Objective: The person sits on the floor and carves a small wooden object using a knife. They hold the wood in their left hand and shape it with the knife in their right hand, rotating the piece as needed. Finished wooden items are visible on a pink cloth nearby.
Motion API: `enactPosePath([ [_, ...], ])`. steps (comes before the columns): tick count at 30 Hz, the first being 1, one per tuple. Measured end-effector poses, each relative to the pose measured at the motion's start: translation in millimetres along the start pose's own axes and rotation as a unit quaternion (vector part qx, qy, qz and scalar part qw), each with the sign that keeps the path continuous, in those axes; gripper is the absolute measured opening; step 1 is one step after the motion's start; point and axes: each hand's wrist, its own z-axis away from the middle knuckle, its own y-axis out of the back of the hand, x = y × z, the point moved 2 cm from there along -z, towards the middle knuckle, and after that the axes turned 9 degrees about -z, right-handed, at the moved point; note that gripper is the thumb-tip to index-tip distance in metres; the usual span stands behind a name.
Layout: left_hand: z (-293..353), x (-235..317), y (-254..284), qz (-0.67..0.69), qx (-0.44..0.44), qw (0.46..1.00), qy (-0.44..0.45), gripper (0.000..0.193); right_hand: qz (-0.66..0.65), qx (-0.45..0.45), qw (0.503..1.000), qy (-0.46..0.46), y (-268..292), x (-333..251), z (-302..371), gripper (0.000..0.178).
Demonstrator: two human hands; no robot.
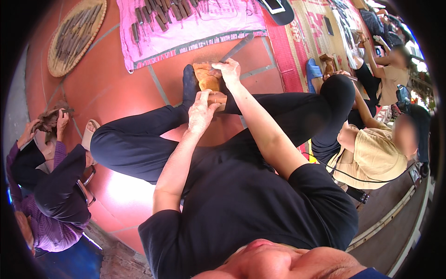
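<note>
A golden-brown carved wooden figure [207,79] with a squared block base stands upright on the floor between my feet. My left hand [201,114] is closed round its base, thumb and fingers on either side. My right hand [227,73] is closed on a long, flat, dark bar that looks like a file [240,47]. It slants up and to the right from my fist, beside the upper part of the figure. The file's other end is hidden by my fingers and the wood. My dark-socked foot [188,88] rests against the figure's left side.
A pink cloth [195,42] with several wood-handled carving tools [162,11] lies ahead. Far left is a round woven tray [55,69] of similar tools. A person at left handles a brown cloth [49,120]. Others sit at right near a blue slipper [313,73] and a mat.
</note>
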Motion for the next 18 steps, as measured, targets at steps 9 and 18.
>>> enactPosePath([
  [9, -3, 0, -1, -0.001, 0.008, 1.000, -0.003, 0.046, -0.054, 0.076, 0.995, 0.038, 15, 22, -12, 0.014],
  [18, -1, 1, -1, -0.006, 0.006, 1.000, 0.002, 0.047, -0.047, 0.113, 0.992, -0.003, 32, 11, -14, 0.010],
])
